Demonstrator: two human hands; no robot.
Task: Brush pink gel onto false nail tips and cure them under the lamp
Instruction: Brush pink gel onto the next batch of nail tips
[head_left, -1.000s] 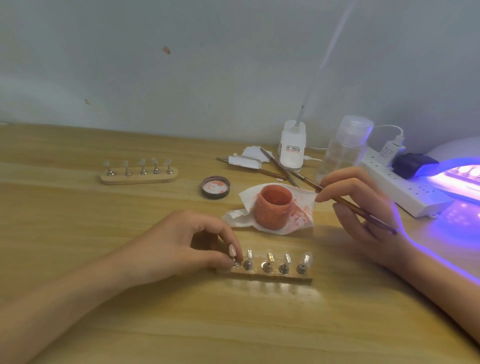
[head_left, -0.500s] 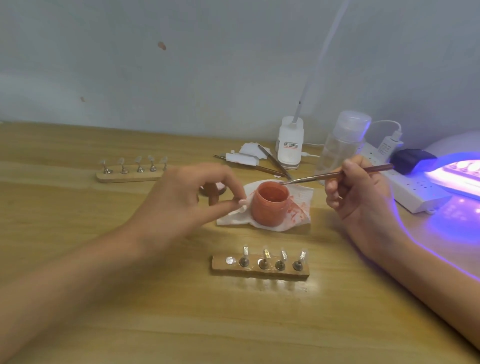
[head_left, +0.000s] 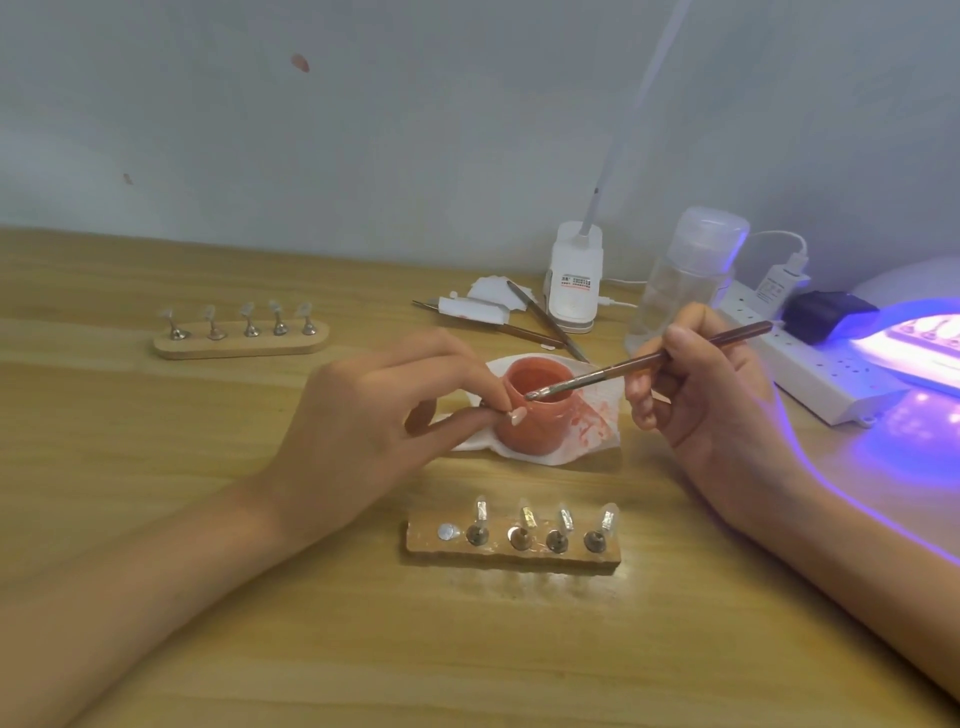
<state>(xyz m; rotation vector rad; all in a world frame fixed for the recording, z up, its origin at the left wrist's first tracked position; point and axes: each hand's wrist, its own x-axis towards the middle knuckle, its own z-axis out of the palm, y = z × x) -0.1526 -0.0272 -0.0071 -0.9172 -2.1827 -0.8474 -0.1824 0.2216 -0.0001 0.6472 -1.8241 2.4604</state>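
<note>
My left hand (head_left: 379, 426) pinches a small stand with a false nail tip (head_left: 518, 415), held just left of the open pink gel jar (head_left: 535, 415). In my right hand (head_left: 701, 395) is a brown brush (head_left: 644, 364); its tip dips into the jar's mouth. The jar stands on a stained white tissue (head_left: 597, 421). Near me lies a wooden holder (head_left: 511, 545) with several clear nail tips on metal stands and one bare magnet spot at its left end. The lit curing lamp (head_left: 914, 338) glows violet at the right edge.
A second wooden holder (head_left: 241, 338) with several nail tips sits at the back left. Behind the jar lie spare tools (head_left: 545, 322), a white desk-lamp base (head_left: 574, 280), a clear pump bottle (head_left: 685, 275) and a white power strip (head_left: 810, 364) with plugs.
My left hand lifted one nail stand off the near holder and carried it up to the jar. My right hand turned the brush and brought its tip into the jar.
</note>
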